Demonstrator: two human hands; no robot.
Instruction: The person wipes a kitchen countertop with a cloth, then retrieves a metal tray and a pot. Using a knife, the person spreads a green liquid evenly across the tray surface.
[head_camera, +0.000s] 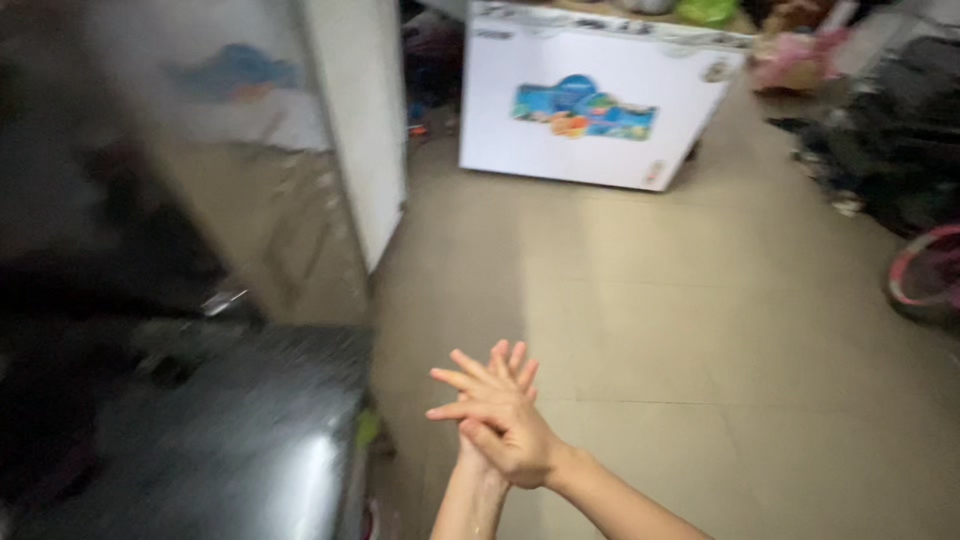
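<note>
1. Beige floor tiles (700, 300) fill most of the view; above them, low and near the centre, the person's two bare hands meet palm to palm.
2. The right hand (510, 430) lies on top, crossed over the left hand (490, 400), whose forearm rises from the bottom edge beneath it.
3. Fingers (455, 380) of both hands are spread and fanned out, touching each other but pinching nothing; no object shows between the palms.
4. As a judgement, the hands look empty and only pressed or rubbed together, so nothing appears picked up or set down at this moment.
5. The long axis of the joined hands runs from near to far, tilted slightly left, fingertips pointing toward the far left.
6. A dark, blurred metallic surface (250, 450) sits near left, just beside the hands.
7. Far centre stands a white chest freezer (590, 100) with a colourful picture on its front; a white panel (360, 120) stands upright at far left.
</note>
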